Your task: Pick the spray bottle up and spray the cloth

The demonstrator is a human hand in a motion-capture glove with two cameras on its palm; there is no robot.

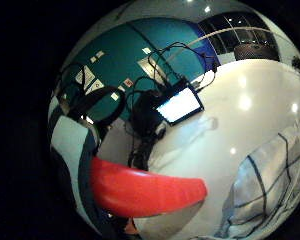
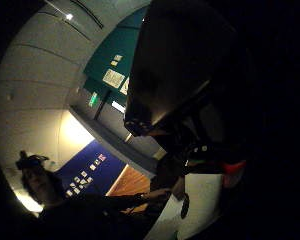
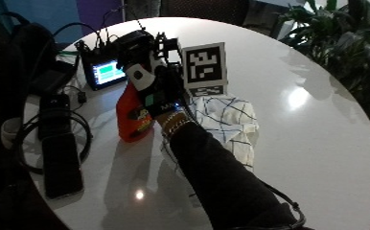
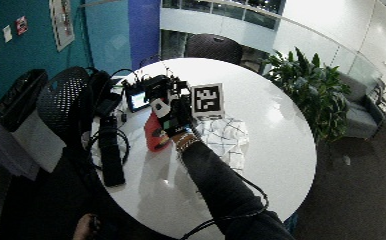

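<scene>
Looking from outside, I see my gloved hand (image 3: 152, 81) covering the top of the orange bottle (image 3: 132, 117) beside the checked cloth (image 3: 226, 122); its fingers are hidden, so I cannot tell the grip.

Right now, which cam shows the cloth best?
Outside view: the checked cloth lies crumpled on the table, beside the orange spray bottle, mostly unobstructed. Wide outside view shows it smaller. Little-finger palm view catches only an edge. Thumb palm view shows none.
</scene>
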